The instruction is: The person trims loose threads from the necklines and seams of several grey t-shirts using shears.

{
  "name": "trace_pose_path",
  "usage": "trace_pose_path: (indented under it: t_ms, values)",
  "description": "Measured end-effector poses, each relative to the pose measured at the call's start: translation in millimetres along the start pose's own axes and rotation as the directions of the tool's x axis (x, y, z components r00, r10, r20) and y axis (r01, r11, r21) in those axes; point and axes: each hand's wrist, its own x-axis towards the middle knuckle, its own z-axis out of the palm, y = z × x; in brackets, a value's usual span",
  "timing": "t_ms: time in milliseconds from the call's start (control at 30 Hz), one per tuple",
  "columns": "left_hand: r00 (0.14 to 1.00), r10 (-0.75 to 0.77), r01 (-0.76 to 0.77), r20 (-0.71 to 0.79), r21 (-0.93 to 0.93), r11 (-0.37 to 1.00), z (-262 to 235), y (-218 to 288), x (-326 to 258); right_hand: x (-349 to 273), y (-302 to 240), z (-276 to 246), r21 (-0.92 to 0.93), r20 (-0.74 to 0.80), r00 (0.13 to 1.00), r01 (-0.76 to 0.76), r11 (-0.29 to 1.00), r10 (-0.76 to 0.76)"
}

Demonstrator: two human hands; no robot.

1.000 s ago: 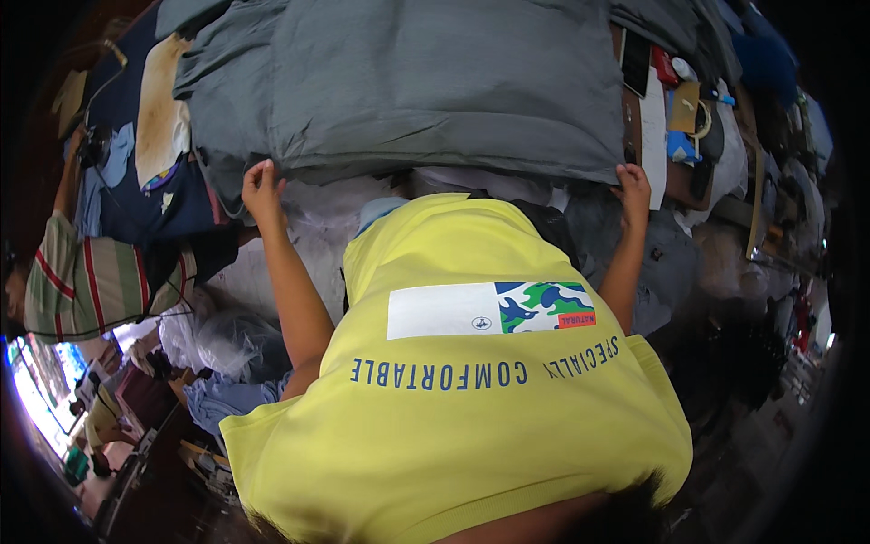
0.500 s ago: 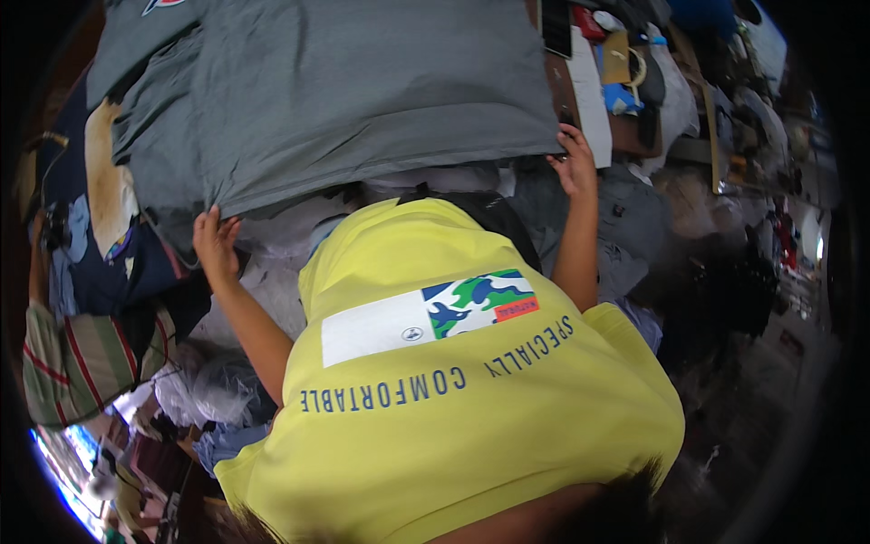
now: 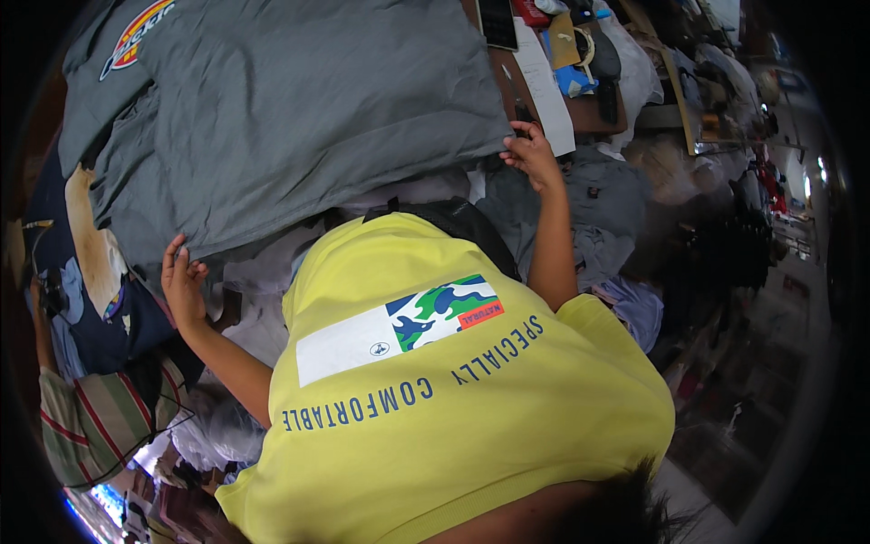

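Observation:
A grey T-shirt (image 3: pixel 299 100) lies spread flat in front of me, its hem toward my body. A colourful arched logo shows on it at the upper left. My left hand (image 3: pixel 186 288) is at the left part of the hem, fingertips pinching the cloth's edge, other fingers lifted. At the right corner of the hem, my right hand (image 3: pixel 535 161) pinches the fabric between thumb and fingers. Some wrinkles run across the shirt, with folds bunched along its left side.
Right of the shirt are a dark phone (image 3: pixel 497 23), a white paper strip (image 3: pixel 544 91), a tape roll (image 3: pixel 584 54) and a blue packet (image 3: pixel 575 82). Grey garments (image 3: pixel 589 195) heap below. Another person's striped sleeve (image 3: pixel 104 412) shows at left, near a tan board (image 3: pixel 89 218).
The view has shifted, so shirt and hands sit farther left in the picture. More of the shirt's logo is visible. Both hands stay at the hem.

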Motion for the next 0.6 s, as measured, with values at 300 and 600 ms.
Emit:
trace_pose_path:
  t_ms: [300,600]
  values:
    - [0.974,0.082,0.058,0.210,-0.582,0.811,2.7,56.7,74.4,33.7,-23.4,9.8,0.709,0.071,0.996,-0.008,0.705,-0.059]
    - [0.627,0.771,-0.511,-0.110,0.689,0.514,87.2,5.6,83.1,33.8,-17.6,42.1,0.221,-0.178,0.951,0.290,0.931,-0.254]
